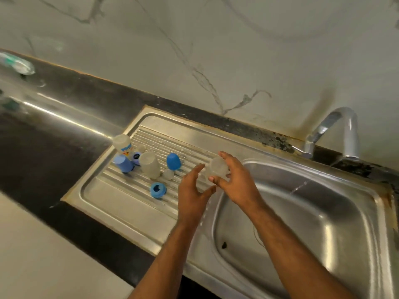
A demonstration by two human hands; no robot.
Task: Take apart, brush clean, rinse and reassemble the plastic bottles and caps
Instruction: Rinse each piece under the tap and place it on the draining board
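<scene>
My right hand [235, 180] grips a translucent plastic bottle [217, 169] over the seam between drainboard and basin. My left hand [193, 188] is beside it with fingers spread, the fingertips near the bottle's lower side. On the ribbed drainboard [121, 203] stand a translucent bottle [150, 165] upside down, a printed bottle [123, 145], a light blue cap [123, 163], a dark blue dome cap [173, 161], a blue ring [158, 189] and a small clear teat [168, 174].
The steel sink basin [313, 223] lies to the right, its drain hole [224, 245] near the front left. A chrome tap [336, 130] stands at the back right. Black counter [43, 152] runs left; a blurred clear object [18, 64] lies far back left.
</scene>
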